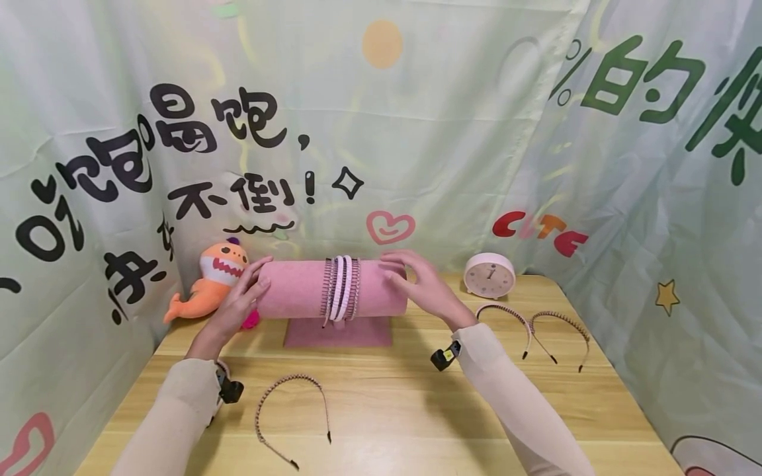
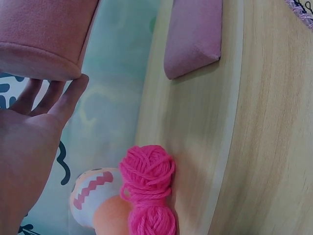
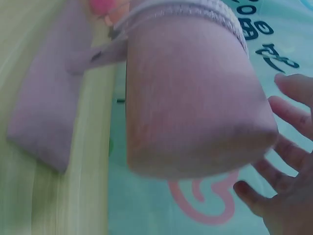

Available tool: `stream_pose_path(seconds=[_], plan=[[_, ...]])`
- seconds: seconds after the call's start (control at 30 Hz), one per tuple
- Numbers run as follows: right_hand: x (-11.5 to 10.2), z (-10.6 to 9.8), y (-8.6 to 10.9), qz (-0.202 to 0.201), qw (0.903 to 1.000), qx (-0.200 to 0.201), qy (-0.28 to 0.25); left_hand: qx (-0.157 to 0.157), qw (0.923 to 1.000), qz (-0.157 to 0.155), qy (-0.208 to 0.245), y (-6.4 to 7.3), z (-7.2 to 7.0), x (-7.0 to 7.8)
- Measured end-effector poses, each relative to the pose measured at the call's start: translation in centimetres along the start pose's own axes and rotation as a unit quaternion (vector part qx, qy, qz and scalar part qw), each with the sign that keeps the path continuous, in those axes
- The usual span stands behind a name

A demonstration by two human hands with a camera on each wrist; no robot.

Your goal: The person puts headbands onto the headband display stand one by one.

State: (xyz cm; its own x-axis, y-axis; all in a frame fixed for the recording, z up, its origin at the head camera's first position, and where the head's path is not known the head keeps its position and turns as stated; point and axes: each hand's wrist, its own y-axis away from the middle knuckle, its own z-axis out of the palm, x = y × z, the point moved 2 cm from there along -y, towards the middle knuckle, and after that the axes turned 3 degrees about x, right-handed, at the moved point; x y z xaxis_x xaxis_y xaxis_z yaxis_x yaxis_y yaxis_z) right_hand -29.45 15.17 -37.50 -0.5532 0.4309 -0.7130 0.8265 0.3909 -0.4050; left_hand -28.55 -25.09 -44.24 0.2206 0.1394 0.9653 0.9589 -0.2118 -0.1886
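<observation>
A pink velvety display stand, a padded roll [image 1: 292, 288] on a flat base [image 1: 337, 332], stands toward the back of the table. Several headbands [image 1: 341, 289], white and dark-toothed ones, sit side by side round the roll's middle. My left hand [image 1: 241, 297] is at the roll's left end, its extended fingertips [image 2: 73, 93] touching the end's rim. At the other end, my right hand [image 1: 425, 284] has its fingers spread and loosely bent around the roll's edge. The right wrist view shows these fingers [image 3: 288, 152] beside the end, not wrapped round it.
One beaded headband [image 1: 258, 413] lies at the front left. Two more, a pale one [image 1: 506, 309] and a brown one [image 1: 559, 315], lie at right. A pink clock [image 1: 489, 275] stands behind them. An orange shark plush [image 1: 211, 291] and pink yarn [image 2: 149, 181] are at back left.
</observation>
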Motion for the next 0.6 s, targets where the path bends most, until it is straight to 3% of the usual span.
stream_pose_path(seconds=[0.6], plan=[[3.9, -6.9, 4.8, 0.033, 0.9985, 0.043, -0.004, 0.001, 1.0000, -0.007, 0.001, 0.0, 0.0, 0.0]])
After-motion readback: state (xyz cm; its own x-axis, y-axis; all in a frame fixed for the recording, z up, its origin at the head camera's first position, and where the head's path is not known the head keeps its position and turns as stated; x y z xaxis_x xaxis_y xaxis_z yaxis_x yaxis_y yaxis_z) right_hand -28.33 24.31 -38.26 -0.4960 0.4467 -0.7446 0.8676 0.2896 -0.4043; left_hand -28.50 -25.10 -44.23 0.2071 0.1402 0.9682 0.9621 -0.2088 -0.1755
